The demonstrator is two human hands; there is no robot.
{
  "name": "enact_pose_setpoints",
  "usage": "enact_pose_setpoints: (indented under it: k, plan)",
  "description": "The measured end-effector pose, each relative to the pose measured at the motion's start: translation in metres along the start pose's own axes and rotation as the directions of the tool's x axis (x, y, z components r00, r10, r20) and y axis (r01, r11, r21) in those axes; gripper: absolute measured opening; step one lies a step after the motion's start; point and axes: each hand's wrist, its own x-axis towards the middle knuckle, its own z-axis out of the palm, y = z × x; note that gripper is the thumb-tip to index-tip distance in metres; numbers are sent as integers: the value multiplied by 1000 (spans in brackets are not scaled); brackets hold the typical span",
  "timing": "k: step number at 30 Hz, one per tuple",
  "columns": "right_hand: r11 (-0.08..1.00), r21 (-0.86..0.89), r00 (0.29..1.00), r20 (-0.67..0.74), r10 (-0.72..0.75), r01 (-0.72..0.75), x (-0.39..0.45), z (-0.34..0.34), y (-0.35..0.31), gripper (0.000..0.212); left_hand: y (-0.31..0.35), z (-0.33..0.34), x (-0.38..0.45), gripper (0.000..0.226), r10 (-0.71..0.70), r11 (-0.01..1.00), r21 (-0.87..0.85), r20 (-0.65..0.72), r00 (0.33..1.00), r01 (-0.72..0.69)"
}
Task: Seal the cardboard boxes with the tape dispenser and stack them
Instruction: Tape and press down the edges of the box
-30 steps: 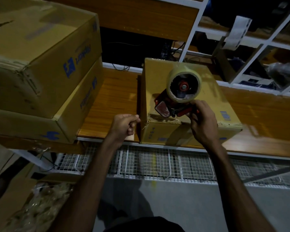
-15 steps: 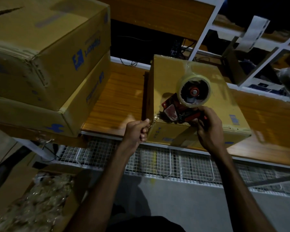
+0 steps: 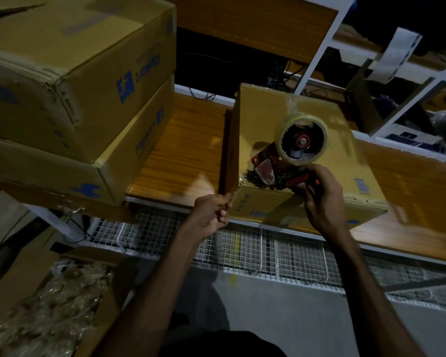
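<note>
Over on the left, two big cardboard boxes [image 3: 70,81] sit stacked one on the other at the edge of the wooden surface [image 3: 186,155], blue logos on their sides. Below them, down on the floor, an open carton [image 3: 44,305] holds crinkled clear plastic. Moving across, the left hand [image 3: 211,215] is at the near left corner of the smaller cardboard box [image 3: 268,124], its fingers [image 3: 223,213] curled tight at that corner; whether they pinch a tape end or the cardboard edge itself I cannot tell in this dim light. That box rests on the surface near its front edge, slightly skewed, well apart from the stack. On its near top edge stands the red tape dispenser [image 3: 276,171] with its roll of clear tape [image 3: 301,139] upright, the nose down at the box's front rim. The right hand [image 3: 322,199] grips the dispenser's handle, fingers wrapped round it. A white wire mesh rack [image 3: 281,251] runs below the surface's front edge, and white shelving [image 3: 386,119] stands behind on the right.
</note>
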Motion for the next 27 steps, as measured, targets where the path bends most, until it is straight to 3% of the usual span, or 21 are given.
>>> enact_pose_setpoints:
  k: [4,7,9,11,13,15,19,27]
  plan:
    - [1000,19,1000,11,4,-4,0,1,1,27,-23,-8,-3,18,58,998,45,-111,992,-53]
    - [1000,2,1000,4,-15,15,1,-1,2,28,-38,-9,-10,23,299,926,296,-194,934,-235]
    - [1000,-8,1000,4,-16,16,1,-1,2,28,-42,-3,-21,43,590,702,578,-144,794,-417]
    - [999,-33,1000,-9,-10,10,1,0,1,30,-40,6,-30,70,783,362,770,54,619,-525]
    - [999,-42,1000,-18,-6,5,1,0,1,32,-31,18,-32,79,848,77,809,254,465,-582]
    - [999,-35,1000,-17,-15,15,1,0,2,31,-22,30,-28,66,859,-71,780,364,359,-622]
    - [1000,-19,1000,-24,-4,4,1,-1,0,28,-20,35,-13,34,896,-145,737,381,228,-660]
    - [999,-35,1000,-30,10,-11,0,-1,-7,30,-25,26,1,32,925,-174,674,363,116,-718]
